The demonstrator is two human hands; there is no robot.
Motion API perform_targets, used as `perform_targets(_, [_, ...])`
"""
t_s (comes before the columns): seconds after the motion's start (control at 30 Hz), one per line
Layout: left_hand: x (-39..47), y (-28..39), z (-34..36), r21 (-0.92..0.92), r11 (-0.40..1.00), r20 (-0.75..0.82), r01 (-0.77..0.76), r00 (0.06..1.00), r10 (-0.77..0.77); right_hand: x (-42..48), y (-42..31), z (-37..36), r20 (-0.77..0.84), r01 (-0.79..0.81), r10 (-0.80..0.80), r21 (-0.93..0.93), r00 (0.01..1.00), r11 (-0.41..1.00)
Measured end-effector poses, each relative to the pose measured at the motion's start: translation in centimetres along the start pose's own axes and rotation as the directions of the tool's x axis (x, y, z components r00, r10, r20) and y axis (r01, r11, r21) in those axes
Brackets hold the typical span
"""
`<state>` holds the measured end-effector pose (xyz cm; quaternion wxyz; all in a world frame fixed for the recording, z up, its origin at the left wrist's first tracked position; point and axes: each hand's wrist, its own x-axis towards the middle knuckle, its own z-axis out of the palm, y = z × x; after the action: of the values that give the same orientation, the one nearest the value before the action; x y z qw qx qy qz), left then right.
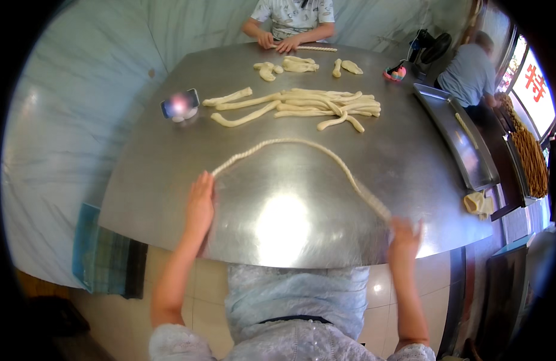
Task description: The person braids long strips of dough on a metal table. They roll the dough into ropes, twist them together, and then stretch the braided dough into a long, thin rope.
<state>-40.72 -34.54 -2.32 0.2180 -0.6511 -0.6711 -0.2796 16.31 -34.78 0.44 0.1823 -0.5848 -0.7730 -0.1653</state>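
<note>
A long twisted rope of dough (284,140) arches across the metal table (160,189). Its left end reaches my left hand (201,201), which lies with fingers together at that end; what is under the palm is hidden. Its other end meets my right hand (404,232), blurred near the table's front edge, so its finger pose is unclear. Beyond the arch lies a pile of untwisted dough strips (305,101), with a few strips spread to its left.
Dough lumps (300,64) lie farther back, before a co-worker's hands (282,43) on a short twist. A phone (179,104) stands at left. At right are a metal tray (458,135) holding a twist, a cloth (478,204), browned twists (528,158) and another person (470,72).
</note>
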Motion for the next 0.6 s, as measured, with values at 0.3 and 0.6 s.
perform_targets(0.3, [7.1,-1.8,1.6,-0.183,0.829,0.265,0.528,0.839,-0.476,9.5,8.5,8.9,-0.176,-0.530,0.506,-0.144,0.844,0.835])
perform_targets(0.6, [-4.6,9.9,-6.8,0.052,0.997,0.398,0.051,0.915,-0.067,5.5,2.8,3.6,-0.127,0.029,0.009,0.296,0.992,0.955])
